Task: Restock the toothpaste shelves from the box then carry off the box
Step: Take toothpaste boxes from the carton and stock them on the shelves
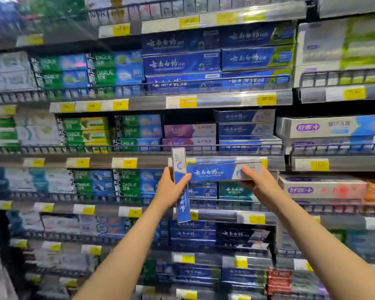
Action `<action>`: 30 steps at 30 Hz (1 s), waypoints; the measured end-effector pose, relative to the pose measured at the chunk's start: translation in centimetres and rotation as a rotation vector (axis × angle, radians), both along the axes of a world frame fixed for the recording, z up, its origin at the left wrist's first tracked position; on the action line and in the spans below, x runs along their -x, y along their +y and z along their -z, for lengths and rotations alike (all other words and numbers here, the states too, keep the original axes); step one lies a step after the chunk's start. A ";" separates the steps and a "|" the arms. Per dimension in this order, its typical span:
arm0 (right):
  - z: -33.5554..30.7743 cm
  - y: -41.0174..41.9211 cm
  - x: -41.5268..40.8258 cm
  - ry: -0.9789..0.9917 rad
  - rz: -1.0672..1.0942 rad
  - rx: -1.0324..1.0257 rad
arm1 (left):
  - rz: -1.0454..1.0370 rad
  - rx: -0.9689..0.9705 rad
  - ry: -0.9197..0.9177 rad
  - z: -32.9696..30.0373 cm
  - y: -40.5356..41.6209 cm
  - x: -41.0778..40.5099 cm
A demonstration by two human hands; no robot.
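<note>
Both my arms reach up toward the toothpaste shelves. My left hand (171,189) grips a blue and silver toothpaste carton (180,169) held upright, its top end near the shelf rail. My right hand (254,180) holds a second carton of the same kind (214,171) lying level, just below the price strip of the shelf (275,163) that bears matching blue cartons (245,128). The two cartons meet at their ends. The supply box is out of view.
Shelves filled with toothpaste run across the whole view: green and blue cartons (136,131) at left, purple ones (188,131) at centre, white and silver ones (329,126) at right. Wire rails (117,149) and yellow price tags front every shelf.
</note>
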State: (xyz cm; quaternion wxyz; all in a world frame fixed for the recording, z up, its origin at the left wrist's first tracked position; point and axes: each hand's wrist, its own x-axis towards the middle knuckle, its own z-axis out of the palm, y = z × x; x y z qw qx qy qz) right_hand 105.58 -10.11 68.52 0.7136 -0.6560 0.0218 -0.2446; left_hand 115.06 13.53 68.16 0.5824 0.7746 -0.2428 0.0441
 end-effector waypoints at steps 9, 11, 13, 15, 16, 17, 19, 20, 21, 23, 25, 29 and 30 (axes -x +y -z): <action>0.8 -0.6 0.1 0.067 0.010 0.064 | 0.063 0.067 0.001 0.4 -1.1 -1.8; 0.8 -0.7 0.1 0.056 0.010 0.062 | 0.086 0.061 0.004 0.2 -1.4 -2.0; 0.6 -0.8 0.2 0.047 0.012 0.055 | 0.109 0.033 -0.009 -0.1 -1.7 -2.2; 0.5 -0.9 0.4 0.042 0.025 0.073 | 0.120 0.012 -0.027 -0.2 -1.9 -2.4; 0.5 -0.9 0.5 0.042 0.044 0.103 | 0.123 0.016 -0.029 -0.3 -1.8 -2.3; 0.5 -0.8 0.6 0.049 0.075 0.138 | 0.129 0.028 -0.023 -0.5 -1.9 -2.3; 0.6 -0.9 0.9 0.073 0.181 0.301 | 0.142 0.058 -0.002 -0.7 -1.8 -2.3; 0.9 -1.0 0.8 0.066 0.241 0.433 | 0.151 0.064 0.007 -0.8 -1.7 -2.3; 1.0 -0.9 0.8 0.046 0.285 0.553 | 0.161 0.065 0.012 -0.8 -1.7 -2.4; 1.3 -0.8 0.6 -0.037 0.327 0.700 | 0.173 0.066 0.021 -0.9 -1.7 -2.7; 1.3 -0.8 0.3 -0.087 0.363 0.804 | 0.171 0.076 0.031 -1.0 -1.6 -2.8; 0.7 -1.5 0.1 -0.104 0.600 1.177 | 0.169 0.061 0.017 -1.8 -1.6 -2.7; 0.6 -1.8 0.1 -0.134 0.658 1.333 | 0.174 0.050 0.013 -1.9 -1.7 -2.7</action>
